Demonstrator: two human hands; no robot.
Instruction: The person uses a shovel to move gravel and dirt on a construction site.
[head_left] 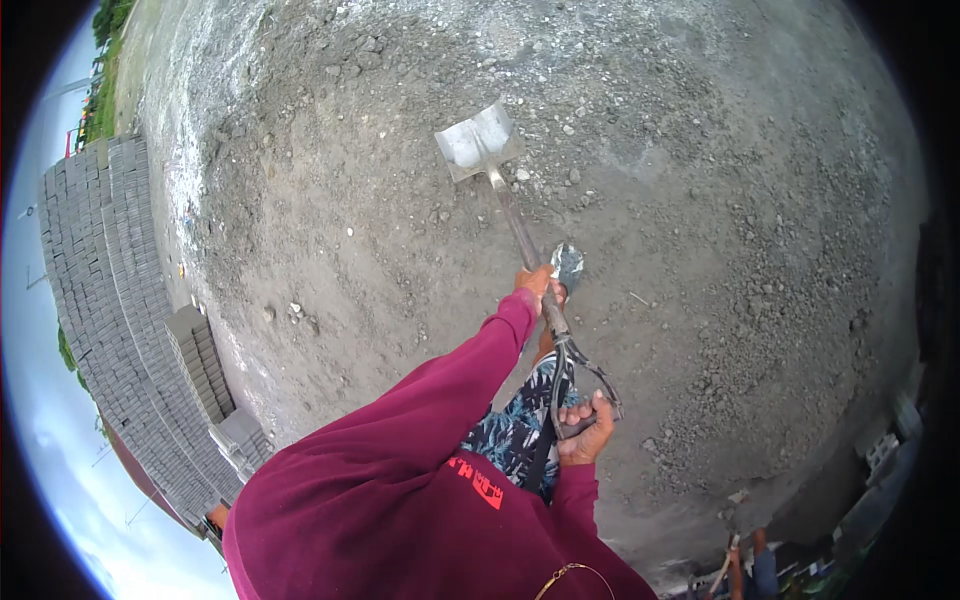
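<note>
A shovel (pixel 517 220) slants across the middle of the view, its flat metal blade (pixel 478 141) out in front over gravelly grey ground. Wrapped round the lower shaft is my left hand (pixel 537 286), its arm stretched forward in a maroon sleeve. My right hand (pixel 588 430) grips the D-shaped handle close to my body, fingers closed over the crossbar. The blade looks bare apart from a pale sheen; whether it touches the ground I cannot tell. My shoe (pixel 567 262) shows just right of the shaft, beyond my left hand.
Loose grey gravel (pixel 770 300) and stones spread over the ground, thicker on the right. Tall stacks of grey blocks (pixel 100 260) stand along the left, with a lower stack (pixel 200 360) before them. At the lower right, another person's legs (pixel 762 565) show near some blocks.
</note>
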